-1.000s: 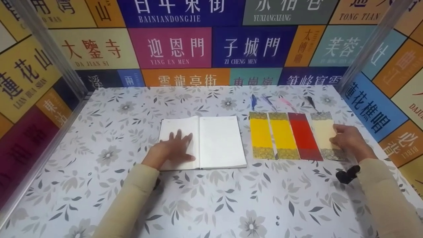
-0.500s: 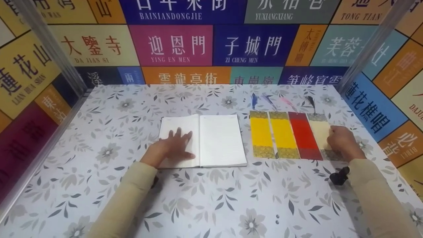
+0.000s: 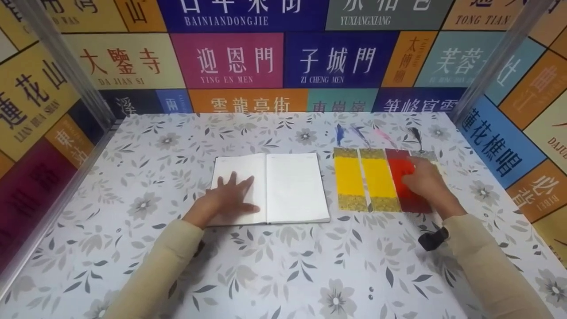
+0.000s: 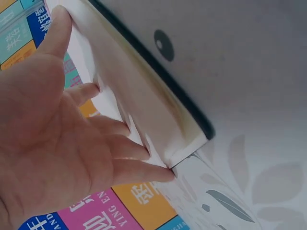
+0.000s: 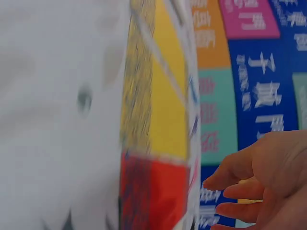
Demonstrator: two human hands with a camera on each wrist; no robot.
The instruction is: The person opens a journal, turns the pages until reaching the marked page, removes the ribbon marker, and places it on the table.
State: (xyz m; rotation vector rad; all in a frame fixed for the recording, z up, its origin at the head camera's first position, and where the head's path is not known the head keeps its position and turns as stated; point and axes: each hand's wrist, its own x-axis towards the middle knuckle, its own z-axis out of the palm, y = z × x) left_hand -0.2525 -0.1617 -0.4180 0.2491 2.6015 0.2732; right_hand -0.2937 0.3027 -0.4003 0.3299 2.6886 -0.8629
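Note:
An open notebook with blank pages (image 3: pixel 297 188) lies on the table. My left hand (image 3: pixel 226 197) rests spread on its left page, and in the left wrist view the fingertips press the paper near the dark cover edge (image 4: pixel 158 72). To the right lie two yellow bookmarks (image 3: pixel 349 177), a red bookmark (image 3: pixel 413 201) and a cream bookmark (image 3: pixel 430 155), each with a tassel at its far end. My right hand (image 3: pixel 429 179) is over the red and cream bookmarks, hiding much of the cream one. In the right wrist view its loosely bent fingers (image 5: pixel 237 191) hold nothing.
The tabletop (image 3: pixel 266 274) has a grey leaf-and-flower print. Behind it stands a wall of coloured signs (image 3: pixel 228 60), with more signs on both sides. Clear upright posts (image 3: pixel 496 66) stand at the back corners.
My right hand has moved left from the cream bookmark's right edge to over the red one. The cream bookmark has shifted left, closer to the red. My left hand stays on the page.

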